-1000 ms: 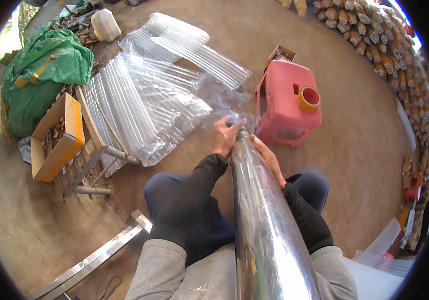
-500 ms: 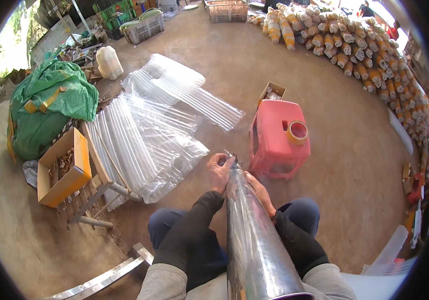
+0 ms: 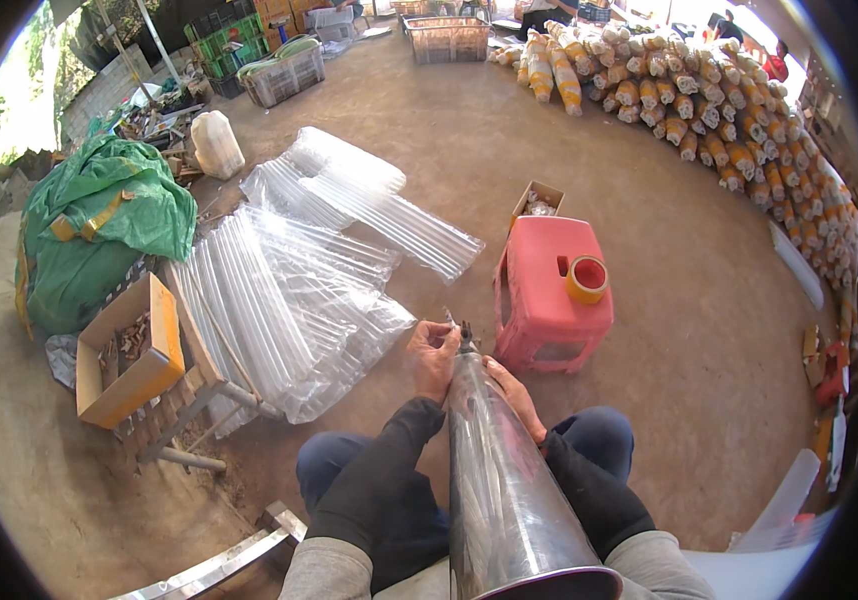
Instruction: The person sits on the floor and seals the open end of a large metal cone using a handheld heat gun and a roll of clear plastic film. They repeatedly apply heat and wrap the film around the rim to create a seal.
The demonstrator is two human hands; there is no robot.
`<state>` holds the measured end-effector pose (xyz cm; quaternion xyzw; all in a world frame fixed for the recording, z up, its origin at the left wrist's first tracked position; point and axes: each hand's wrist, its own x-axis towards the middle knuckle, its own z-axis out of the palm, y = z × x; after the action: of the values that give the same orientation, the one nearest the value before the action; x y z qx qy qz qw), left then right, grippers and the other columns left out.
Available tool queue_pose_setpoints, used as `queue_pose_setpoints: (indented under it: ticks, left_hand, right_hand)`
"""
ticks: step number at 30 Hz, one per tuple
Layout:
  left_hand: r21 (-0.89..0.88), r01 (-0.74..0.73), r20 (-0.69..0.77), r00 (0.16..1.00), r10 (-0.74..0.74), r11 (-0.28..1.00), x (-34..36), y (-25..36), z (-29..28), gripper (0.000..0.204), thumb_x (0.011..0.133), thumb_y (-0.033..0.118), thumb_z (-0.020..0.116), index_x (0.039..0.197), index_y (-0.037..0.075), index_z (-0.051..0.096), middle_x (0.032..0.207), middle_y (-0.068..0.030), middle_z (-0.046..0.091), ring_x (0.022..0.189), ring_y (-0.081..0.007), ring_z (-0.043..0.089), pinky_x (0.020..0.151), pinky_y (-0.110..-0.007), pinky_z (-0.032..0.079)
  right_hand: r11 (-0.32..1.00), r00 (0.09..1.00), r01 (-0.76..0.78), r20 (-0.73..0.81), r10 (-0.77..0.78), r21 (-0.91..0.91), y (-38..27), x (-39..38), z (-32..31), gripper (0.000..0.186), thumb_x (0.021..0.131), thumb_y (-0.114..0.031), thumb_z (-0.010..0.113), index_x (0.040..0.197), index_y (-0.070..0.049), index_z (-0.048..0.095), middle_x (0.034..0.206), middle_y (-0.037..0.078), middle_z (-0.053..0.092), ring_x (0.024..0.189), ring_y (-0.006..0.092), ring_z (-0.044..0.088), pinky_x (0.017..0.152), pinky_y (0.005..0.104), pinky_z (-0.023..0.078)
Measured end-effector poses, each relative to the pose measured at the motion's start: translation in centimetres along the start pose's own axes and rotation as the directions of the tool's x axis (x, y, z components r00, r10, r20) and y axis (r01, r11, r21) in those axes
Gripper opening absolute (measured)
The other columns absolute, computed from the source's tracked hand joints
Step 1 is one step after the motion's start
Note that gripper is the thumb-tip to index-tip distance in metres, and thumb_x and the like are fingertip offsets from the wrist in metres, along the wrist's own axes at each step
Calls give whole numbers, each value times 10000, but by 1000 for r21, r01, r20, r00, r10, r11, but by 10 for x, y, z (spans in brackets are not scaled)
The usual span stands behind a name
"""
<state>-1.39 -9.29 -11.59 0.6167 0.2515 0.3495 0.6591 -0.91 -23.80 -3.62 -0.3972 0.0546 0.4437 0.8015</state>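
Observation:
A long shiny metal cone point(image 3: 499, 460) lies between my legs, its wide rim towards me and its narrow end pointing away. At that narrow tip is a small dark fitting point(image 3: 467, 338). My left hand point(image 3: 433, 360) is closed in a pinch just left of the fitting. A thin pale bit shows above its fingertips, too small to name. My right hand point(image 3: 516, 395) rests round the right side of the cone near the tip, gripping it. Just beyond stands a pink plastic stool point(image 3: 539, 260) with a roll of yellow tape point(image 3: 587, 279) on it.
Clear plastic sleeves point(image 3: 279, 300) spread on the floor at left. Beside them, a cardboard box point(image 3: 164, 320) of small brown pieces sits on a wooden stand near a green sack point(image 3: 99, 230). A small box point(image 3: 541, 198) stands behind the stool. Wrapped yellow-and-white bundles point(image 3: 709, 110) are piled at far right.
The whole view has shifted slightly, so the cone's rim shows more. My left fingers have changed position at the tip, and a thin pale bit now stands above them. My right hand keeps its hold.

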Motion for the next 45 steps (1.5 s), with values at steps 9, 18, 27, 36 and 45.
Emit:
queue_pose_setpoints:
  ticks: [9,18,27,36,45]
  left_hand:
    - [149,2,-1,1000,-2,989,3,-3,-2,223,775,115,774,797,20,574,734,-29,615,642,-95,562,590,-253,474]
    - [159,48,0,999,-49,986,0,11,1,207,775,97,769,889,21,614,757,-35,647,664,-106,590,614,-256,486]
    - [72,114,2,993,-115,991,-1,14,1,142,814,98,732,887,6,652,770,-34,667,683,-92,600,624,-247,485]
    - [177,46,-57,998,-36,983,0,-6,-1,157,827,148,729,898,19,673,817,-59,656,727,-136,617,659,-277,491]
    - [56,108,-38,994,-106,993,-1,5,1,180,854,163,706,942,7,686,809,-55,681,724,-111,611,670,-262,491]
  right_hand:
    - [999,998,-33,55,32,34,2,4,-7,277,993,-271,453,1189,-91,534,948,40,603,816,131,584,748,270,499]
    - [999,999,-19,28,18,34,3,6,-9,273,995,-251,448,1198,-89,532,939,49,607,804,136,588,746,268,502]
    - [999,999,12,-41,-14,-48,0,3,-1,309,1000,-215,413,1231,-45,525,983,53,619,834,127,598,763,265,504]
    - [998,999,-39,6,38,48,2,5,-3,247,1000,-265,417,1105,-78,538,865,42,613,699,142,599,647,284,519]
    - [996,993,-76,93,71,52,5,12,-15,249,1000,-274,421,1104,-81,539,850,47,613,684,142,596,630,282,515]
